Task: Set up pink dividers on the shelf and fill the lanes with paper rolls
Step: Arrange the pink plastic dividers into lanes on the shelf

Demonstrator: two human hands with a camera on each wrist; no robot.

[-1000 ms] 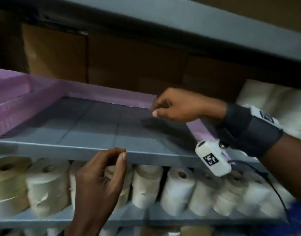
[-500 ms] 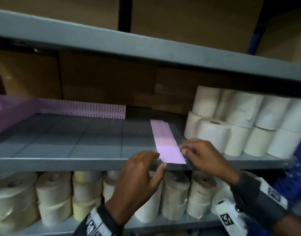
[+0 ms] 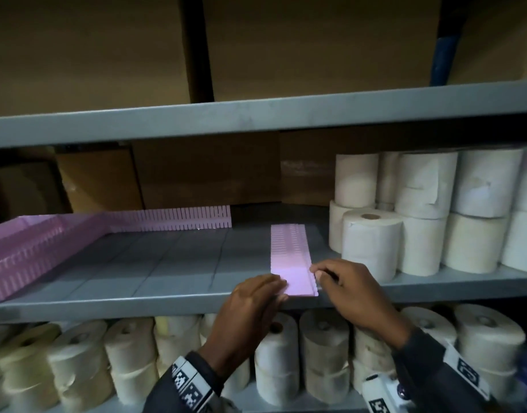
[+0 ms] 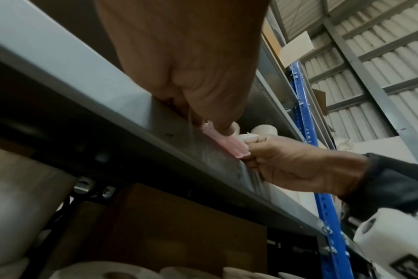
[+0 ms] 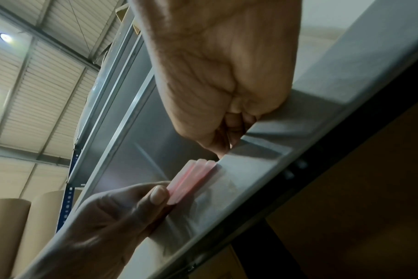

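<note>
Both hands, left hand (image 3: pixel 250 305) and right hand (image 3: pixel 350 289), pinched the divider stack (image 3: pixel 290 257) at its near end; looked light, thin, flexy, so better gripped by the edges.

2 hands (image 3: pixel 250 308), 3 pink dividers (image 3: pixel 289 254).

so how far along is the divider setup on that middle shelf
Done: pink dividers stand along the left side and the back of the shelf. In hand: the left hand and right hand hold the near end of a flat stack of dividers at the front edge. Left: no cross lanes stand yet, and the paper rolls sit outside the frame, to the right.
</note>
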